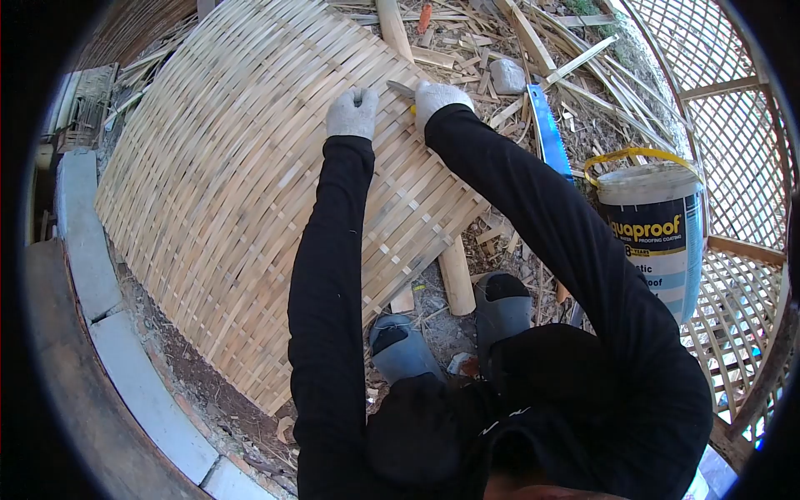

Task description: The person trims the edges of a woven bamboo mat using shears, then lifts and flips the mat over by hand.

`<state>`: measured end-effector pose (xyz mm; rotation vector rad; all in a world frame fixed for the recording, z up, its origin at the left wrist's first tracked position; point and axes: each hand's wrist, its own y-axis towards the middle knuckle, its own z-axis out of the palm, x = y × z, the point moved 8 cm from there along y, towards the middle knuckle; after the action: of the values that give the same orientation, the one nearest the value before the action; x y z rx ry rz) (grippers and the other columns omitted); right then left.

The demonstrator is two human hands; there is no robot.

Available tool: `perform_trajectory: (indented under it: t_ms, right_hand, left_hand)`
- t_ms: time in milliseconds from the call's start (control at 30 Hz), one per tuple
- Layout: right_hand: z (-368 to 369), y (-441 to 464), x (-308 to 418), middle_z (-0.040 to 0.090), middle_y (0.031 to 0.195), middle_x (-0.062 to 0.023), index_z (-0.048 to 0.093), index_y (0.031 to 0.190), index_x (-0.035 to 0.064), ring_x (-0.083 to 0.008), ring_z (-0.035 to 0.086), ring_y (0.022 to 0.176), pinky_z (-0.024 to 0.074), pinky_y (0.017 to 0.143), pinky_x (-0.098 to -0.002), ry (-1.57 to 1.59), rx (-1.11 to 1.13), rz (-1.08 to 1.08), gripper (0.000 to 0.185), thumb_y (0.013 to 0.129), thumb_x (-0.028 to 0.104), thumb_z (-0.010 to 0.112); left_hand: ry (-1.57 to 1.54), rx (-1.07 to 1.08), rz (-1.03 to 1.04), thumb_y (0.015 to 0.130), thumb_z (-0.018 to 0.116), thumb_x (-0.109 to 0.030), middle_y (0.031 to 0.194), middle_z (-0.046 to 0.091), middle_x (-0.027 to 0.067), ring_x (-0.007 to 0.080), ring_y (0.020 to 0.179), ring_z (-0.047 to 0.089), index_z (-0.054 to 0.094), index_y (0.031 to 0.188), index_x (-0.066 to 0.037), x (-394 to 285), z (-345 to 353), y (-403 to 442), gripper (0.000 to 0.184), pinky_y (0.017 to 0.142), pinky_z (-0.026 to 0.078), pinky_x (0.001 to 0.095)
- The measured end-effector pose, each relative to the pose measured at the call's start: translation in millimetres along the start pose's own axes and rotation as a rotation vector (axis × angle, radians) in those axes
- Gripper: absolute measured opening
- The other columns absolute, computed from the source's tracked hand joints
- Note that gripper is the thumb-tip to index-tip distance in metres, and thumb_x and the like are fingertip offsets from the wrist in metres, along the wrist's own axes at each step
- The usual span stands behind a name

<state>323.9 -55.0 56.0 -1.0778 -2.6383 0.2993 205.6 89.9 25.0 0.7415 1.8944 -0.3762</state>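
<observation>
A large woven bamboo mat [225,183] lies spread in front of me. My right hand [440,98], in a white work glove, is closed round a knife [400,87]. Its dark blade points left over the upper right part of the mat, and a bit of yellow shows under the fingers. To its left, my left hand [352,113], also gloved, is curled into a fist at the mat's surface. Whatever that fist may hold is hidden by the fingers.
Right of the mat, a blue saw [547,133] leans among bamboo offcuts, near a paint bucket [650,225] with a yellow handle. A bamboo pole [456,275] runs beneath the mat. Concrete blocks [142,379] edge the left; a lattice fence [729,125] stands right.
</observation>
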Motion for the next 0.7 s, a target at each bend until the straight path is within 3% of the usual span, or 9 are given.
perform_trajectory:
  t_ms: [100,233,300,367,400,467,567,600,700]
  right_hand:
    - [-0.7,-6.1,-8.5,0.076,0.115,-0.0257,0.066,0.122,0.0003,-0.0399,0.074,0.111,0.0587,0.095,-0.0475,0.033,0.029,0.007,0.044,0.093,0.033,0.068]
    - [-10.0,-35.9,-48.6,0.075,0.114,-0.0293,0.063,0.132,0.0,-0.0422,0.074,0.108,0.0577,0.095,-0.0475,0.201,0.026,0.053,0.067,0.094,0.055,0.064]
    - [-9.4,-57.4,-75.3,0.075,0.109,-0.0264,0.063,0.128,-0.0001,-0.04,0.075,0.102,0.058,0.091,-0.0455,0.318,-0.002,0.05,0.067,0.092,0.057,0.067]
    - [7.6,-72.4,-112.7,0.071,0.093,-0.0128,0.062,0.121,0.004,-0.0247,0.072,0.082,0.0576,0.079,-0.0379,0.448,0.121,0.063,0.054,0.093,0.05,0.073]
    - [4.3,-85.6,-125.1,0.068,0.093,-0.0081,0.061,0.126,0.0048,-0.0176,0.068,0.081,0.056,0.076,-0.0327,0.479,0.139,0.077,0.053,0.095,0.045,0.075]
    - [16.1,-113.9,-144.9,0.068,0.095,-0.0082,0.06,0.129,0.0044,-0.0167,0.068,0.083,0.0557,0.078,-0.0312,0.77,0.215,0.227,0.054,0.095,0.044,0.075]
    - [25.0,-154.3,-153.1,0.069,0.097,-0.0076,0.061,0.131,0.0038,-0.0161,0.068,0.086,0.0554,0.079,-0.0301,0.784,0.262,0.261,0.053,0.096,0.042,0.075]
    - [25.7,-163.5,-152.8,0.069,0.098,-0.0072,0.062,0.131,0.0036,-0.016,0.068,0.086,0.0554,0.08,-0.0299,0.719,0.265,0.238,0.053,0.096,0.041,0.075]
    - [43.8,-183.5,-143.2,0.069,0.099,-0.0066,0.063,0.13,0.0035,-0.0153,0.068,0.088,0.0557,0.081,-0.0306,0.559,0.462,0.146,0.049,0.096,0.037,0.074]
  left_hand:
    - [-0.185,0.054,-0.101,0.099,0.068,-0.03,0.076,0.072,0.0059,0.0153,0.067,0.065,0.071,0.09,-0.001,-0.7,-3.7,-15.4,0.031,0.066,0.052,0.0332]
    - [-0.472,0.276,-0.192,0.103,0.067,-0.025,0.083,0.068,-0.0004,0.0055,0.069,0.059,0.068,0.104,-0.002,-25.3,-11.6,-95.7,0.023,0.064,0.049,0.0266]
    - [-0.409,0.456,-0.297,0.103,0.064,-0.023,0.087,0.069,0.0027,0.0119,0.076,0.063,0.069,0.113,-0.001,-49.0,-12.1,-168.8,0.025,0.072,0.053,0.0311]
    - [-0.194,0.911,-0.162,0.099,0.066,-0.024,0.103,0.071,0.0101,0.0175,0.09,0.069,0.067,0.121,0.001,-41.4,14.0,-252.1,0.032,0.082,0.056,0.0337]
    - [-0.143,1.085,-0.136,0.097,0.068,-0.027,0.115,0.072,0.0195,0.0289,0.101,0.071,0.06,0.138,0.002,-14.2,33.6,-311.7,0.051,0.092,0.057,0.0393]
    - [0.138,1.407,0.134,0.096,0.068,-0.031,0.122,0.069,0.0288,0.0404,0.113,0.069,0.046,0.155,0.002,-40.6,21.4,-381.2,0.071,0.102,0.054,0.044]
    - [0.11,1.485,0.11,0.095,0.068,-0.033,0.124,0.067,0.0336,0.0457,0.12,0.065,0.031,0.164,0.002,-67.0,8.9,-389.9,0.086,0.107,0.051,0.0465]
    - [0.032,1.451,0.021,0.096,0.068,-0.032,0.124,0.067,0.0322,0.0448,0.118,0.066,0.043,0.157,0.003,-72.8,8.0,-377.2,0.075,0.107,0.052,0.0464]
    - [0.099,1.12,0.124,0.097,0.067,-0.032,0.123,0.068,0.0299,0.0438,0.115,0.067,0.055,0.145,0.004,-73.5,7.9,-341.0,0.061,0.104,0.053,0.0466]
